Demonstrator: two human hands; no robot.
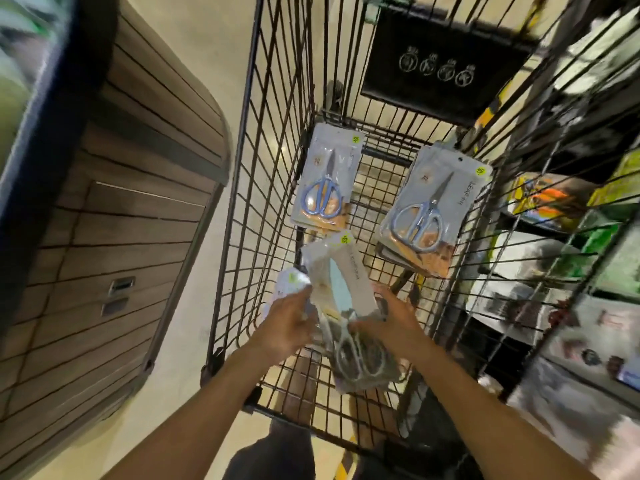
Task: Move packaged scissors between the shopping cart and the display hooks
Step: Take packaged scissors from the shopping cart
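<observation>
I look down into a black wire shopping cart point(263, 209). Two stacks of packaged scissors lie at its far end: a blue-handled pack point(325, 181) on the left and a silver-handled pack point(429, 209) on the right. Both my hands are inside the cart around a bundle of scissor packs point(343, 289) with white handles. My left hand point(287, 323) grips the bundle's left side, fingers curled over a pack. Against the right side, fingers spread, my right hand point(391, 323) holds the bundle.
A wood-panelled rounded counter point(114, 216) stands left of the cart. Store shelves with packaged goods point(571, 237) run along the right. A black sign panel point(446, 64) hangs at the cart's far end. Pale floor shows between counter and cart.
</observation>
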